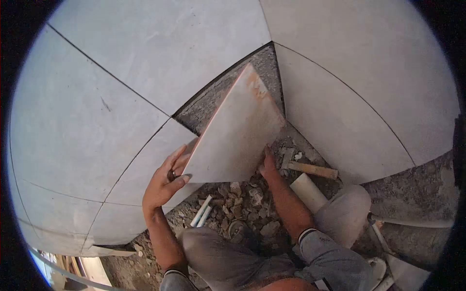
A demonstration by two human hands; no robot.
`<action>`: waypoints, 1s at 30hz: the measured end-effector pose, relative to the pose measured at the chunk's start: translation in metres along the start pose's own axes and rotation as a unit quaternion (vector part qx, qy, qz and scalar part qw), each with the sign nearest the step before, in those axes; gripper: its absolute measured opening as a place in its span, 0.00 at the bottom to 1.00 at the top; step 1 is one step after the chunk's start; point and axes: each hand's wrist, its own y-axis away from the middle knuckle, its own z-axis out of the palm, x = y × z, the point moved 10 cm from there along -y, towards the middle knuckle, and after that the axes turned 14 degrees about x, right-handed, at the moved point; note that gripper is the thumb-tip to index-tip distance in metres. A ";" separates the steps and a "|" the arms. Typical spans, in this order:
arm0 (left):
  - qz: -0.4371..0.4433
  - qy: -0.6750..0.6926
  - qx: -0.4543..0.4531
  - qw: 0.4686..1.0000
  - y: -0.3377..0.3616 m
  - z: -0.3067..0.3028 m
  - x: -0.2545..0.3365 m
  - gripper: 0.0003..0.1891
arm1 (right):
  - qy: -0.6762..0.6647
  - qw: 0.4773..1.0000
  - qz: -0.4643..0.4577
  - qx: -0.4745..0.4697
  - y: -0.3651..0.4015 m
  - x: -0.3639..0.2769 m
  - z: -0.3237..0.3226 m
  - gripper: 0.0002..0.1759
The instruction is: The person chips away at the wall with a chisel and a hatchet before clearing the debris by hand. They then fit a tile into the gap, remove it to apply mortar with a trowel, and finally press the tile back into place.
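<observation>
A pale cut tile with a thin reddish edge and a rough brownish patch near its tip is held tilted in front of me. My left hand grips its lower left corner, thumb on the face and fingers along the edge; a ring shows on one finger. My right hand holds the lower right side, with most of its fingers hidden by the tile. Behind the tile lies a gap of rough grey mortar between laid tiles. Part of this gap is covered by the held piece.
Broken rubble and two white strips lie between my knees. To the right are a hammer with a wooden handle and a cream-coloured cylindrical piece. Wooden boards show at the lower left.
</observation>
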 end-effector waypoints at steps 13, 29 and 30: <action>0.101 0.002 0.128 0.987 -0.034 0.009 0.004 0.19 | -0.060 0.997 0.028 0.031 -0.006 -0.015 0.002 0.40; 0.153 0.080 0.172 0.970 -0.031 0.029 0.027 0.25 | 0.001 0.998 0.050 -0.033 0.034 -0.035 0.024 0.34; 0.155 0.079 0.174 0.969 -0.032 0.029 0.027 0.25 | -0.014 0.998 0.052 -0.042 0.034 -0.035 0.025 0.34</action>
